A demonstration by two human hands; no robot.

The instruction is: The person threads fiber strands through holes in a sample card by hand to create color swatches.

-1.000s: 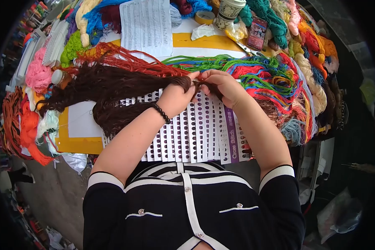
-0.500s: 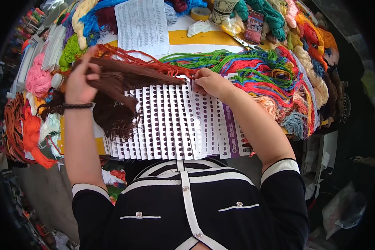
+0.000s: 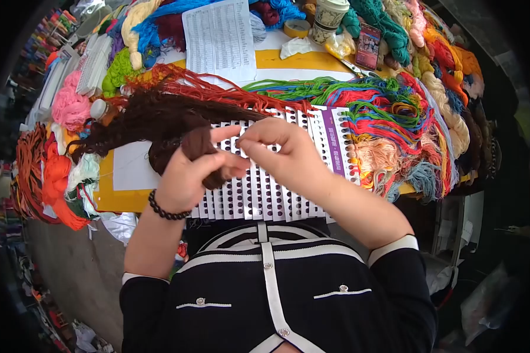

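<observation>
My left hand [image 3: 185, 179] is closed around a bunch of dark brown embroidery thread [image 3: 197, 143], with some fingers stretched toward my right hand. More of the dark brown thread [image 3: 150, 117] lies loose across the table to the left. My right hand [image 3: 285, 150] is in a pinch close to the left fingertips; whatever is between its fingers is too small to make out. Both hands are over a fanned row of white thread cards [image 3: 241, 197] with punched holes down their edges. A card with a purple printed strip [image 3: 334, 138] lies at the row's right end.
Red thread [image 3: 200, 88] and a multicoloured thread heap [image 3: 388, 112] lie behind the cards. Further back are a printed sheet [image 3: 221, 41], a tape roll [image 3: 297, 27], a paper cup [image 3: 328, 20], a phone [image 3: 368, 47] and scissors [image 3: 354, 68].
My left hand has come down and right, bringing brown thread over the cards. My right hand has left the cards' top edge and moved nearer to me, meeting the left.
</observation>
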